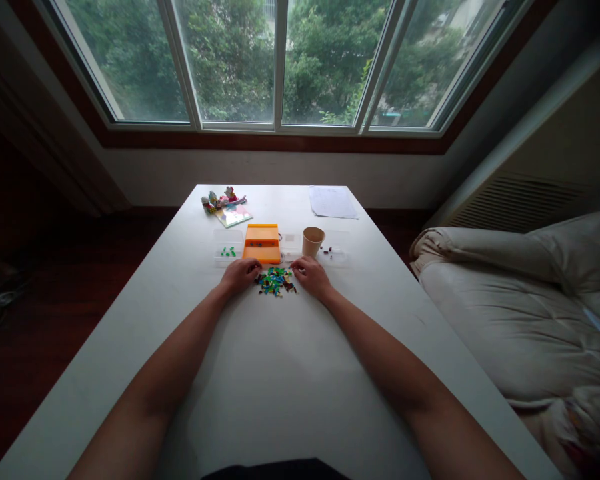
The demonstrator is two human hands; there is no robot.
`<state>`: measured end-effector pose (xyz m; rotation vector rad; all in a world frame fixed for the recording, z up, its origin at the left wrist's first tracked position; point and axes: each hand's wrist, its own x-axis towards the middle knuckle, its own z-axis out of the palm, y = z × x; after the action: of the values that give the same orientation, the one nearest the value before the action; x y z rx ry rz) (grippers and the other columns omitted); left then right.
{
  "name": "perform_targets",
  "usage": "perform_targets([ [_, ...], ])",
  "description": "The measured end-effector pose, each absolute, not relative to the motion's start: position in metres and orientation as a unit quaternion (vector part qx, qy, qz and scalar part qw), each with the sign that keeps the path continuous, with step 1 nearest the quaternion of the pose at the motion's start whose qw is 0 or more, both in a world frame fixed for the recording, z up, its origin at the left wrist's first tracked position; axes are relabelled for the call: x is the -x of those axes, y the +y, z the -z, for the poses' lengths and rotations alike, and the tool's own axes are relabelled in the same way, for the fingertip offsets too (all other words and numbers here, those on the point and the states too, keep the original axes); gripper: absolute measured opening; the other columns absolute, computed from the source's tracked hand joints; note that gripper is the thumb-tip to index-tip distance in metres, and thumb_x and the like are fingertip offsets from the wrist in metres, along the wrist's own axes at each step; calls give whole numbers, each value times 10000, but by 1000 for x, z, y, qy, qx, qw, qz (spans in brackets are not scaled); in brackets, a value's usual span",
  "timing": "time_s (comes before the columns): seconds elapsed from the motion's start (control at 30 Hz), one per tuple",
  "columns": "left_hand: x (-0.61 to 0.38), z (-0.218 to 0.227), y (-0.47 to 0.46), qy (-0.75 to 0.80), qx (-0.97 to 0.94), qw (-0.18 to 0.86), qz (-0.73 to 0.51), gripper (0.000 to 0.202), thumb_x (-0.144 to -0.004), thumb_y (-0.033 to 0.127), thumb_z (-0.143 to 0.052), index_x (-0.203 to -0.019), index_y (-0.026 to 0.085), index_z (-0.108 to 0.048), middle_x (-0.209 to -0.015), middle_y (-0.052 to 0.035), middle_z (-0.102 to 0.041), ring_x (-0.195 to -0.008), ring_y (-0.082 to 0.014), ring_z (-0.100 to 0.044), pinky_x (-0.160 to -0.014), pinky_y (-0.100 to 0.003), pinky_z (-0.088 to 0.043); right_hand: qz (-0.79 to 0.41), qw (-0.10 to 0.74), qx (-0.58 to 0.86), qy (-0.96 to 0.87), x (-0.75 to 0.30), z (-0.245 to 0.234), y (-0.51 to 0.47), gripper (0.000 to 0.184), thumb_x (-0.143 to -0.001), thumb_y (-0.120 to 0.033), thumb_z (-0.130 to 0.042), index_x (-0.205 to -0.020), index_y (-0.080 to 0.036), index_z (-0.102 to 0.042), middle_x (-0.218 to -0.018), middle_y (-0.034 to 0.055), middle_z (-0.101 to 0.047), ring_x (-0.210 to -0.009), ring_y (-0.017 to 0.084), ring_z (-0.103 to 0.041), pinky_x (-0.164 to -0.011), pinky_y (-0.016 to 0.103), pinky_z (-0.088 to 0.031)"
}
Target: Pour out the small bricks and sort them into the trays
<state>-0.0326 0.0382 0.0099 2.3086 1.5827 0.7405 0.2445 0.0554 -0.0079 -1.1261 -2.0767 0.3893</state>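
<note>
A loose pile of small toy building bricks (275, 282), green, blue, yellow and dark brown, lies on the white table between my hands. My left hand (241, 275) rests at the pile's left edge with its fingers curled together; what they hold, if anything, is too small to make out. At the right edge, my right hand (310, 275) has its fingertips drawn together, and their contents are also unclear. Just beyond the pile stands an open orange plastic box (261, 252). Left of it, a clear tray (221, 257) contains several green bricks (229, 251).
A brown paper cup (313, 241) stands just beyond my right hand, with a few dark bricks (327, 251) beside it. Small assembled figures (220, 200) and a colourful card (235, 215) lie far left, white paper sheets (333, 202) far right. A cream sofa (520, 300) flanks the table.
</note>
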Motion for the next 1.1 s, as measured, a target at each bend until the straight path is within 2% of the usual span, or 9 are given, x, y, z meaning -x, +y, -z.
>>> perform_targets([
  [0.27, 32, -12, 38, 550, -789, 124, -245, 201, -867, 288, -552, -928, 222, -732, -872, -30, -738, -757, -175, -621, -665, -262, -410, -112, 314, 440, -834, -244, 8, 50, 115, -844, -163, -651, -915, -228, -714, -887, 40, -617, -896, 196, -543, -821, 315, -444],
  [0.83, 31, -14, 36, 548, -791, 120, -242, 196, -861, 273, -549, -926, 223, -727, -874, -27, -739, -770, -176, -630, -672, -264, -415, -103, 323, 479, -810, -246, 6, 47, 111, -818, -144, -630, -872, -223, -686, -868, 38, -608, -883, 200, -545, -815, 313, -445],
  [1.1, 31, -12, 37, 549, -790, 120, -244, 202, -866, 280, -539, -928, 227, -724, -861, -27, -738, -768, -176, -631, -675, -268, -419, -103, 310, 438, -838, -245, 1, 43, 150, -825, -176, -676, -962, -230, -707, -925, 52, -612, -924, 207, -543, -842, 331, -452],
])
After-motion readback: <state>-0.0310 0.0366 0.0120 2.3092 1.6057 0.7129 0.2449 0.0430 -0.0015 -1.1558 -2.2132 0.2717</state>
